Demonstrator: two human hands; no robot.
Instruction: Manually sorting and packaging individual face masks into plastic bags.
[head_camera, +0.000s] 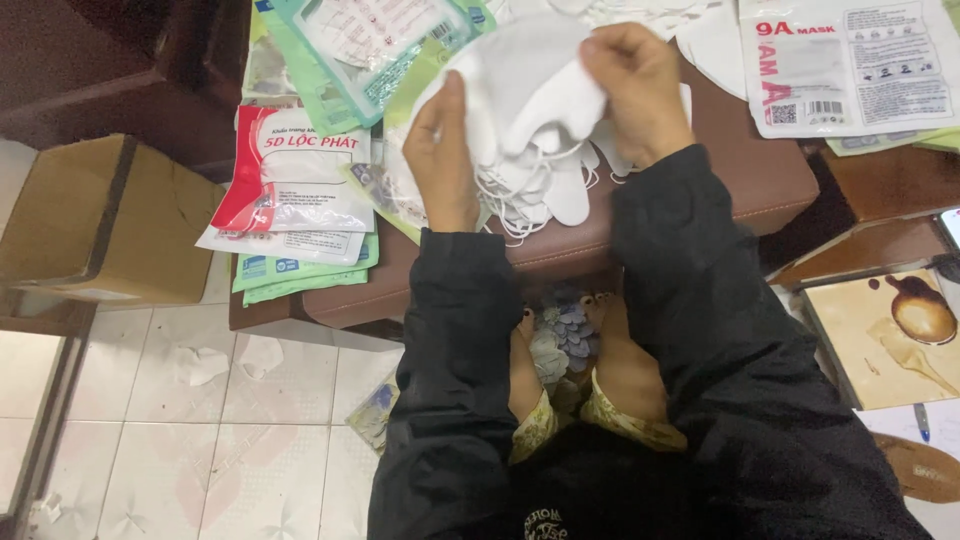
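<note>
A brown padded bench (760, 170) is standing over a pale tiled floor (200, 440); the person is sitting close to its near edge, and the dark sleeves are reaching over it. On the left part of the bench flat mask packets (290, 175), red-white and green ones, are lying in a loose stack and are hanging a little over the left edge; one more white packet with red print (850, 65) is lying at the far right. A cardboard box (90, 220) is standing on the floor just beside the bench on the left; two crumpled white scraps (225, 360) are lying on the tiles below it. On the right a low wooden table (880, 185) is standing near the bench; only the tiles at the lower left are giving open room.

The left hand (440, 150) is holding a bundle of white face masks (525, 100) from the side, its fingers curled around it; the right hand (635, 85) is gripping the same bundle from above, the fingers closed on the top mask. The bundle is being held over the middle of the bench, above more white masks (560, 185) whose ear loops are lying on the brown surface.
</note>
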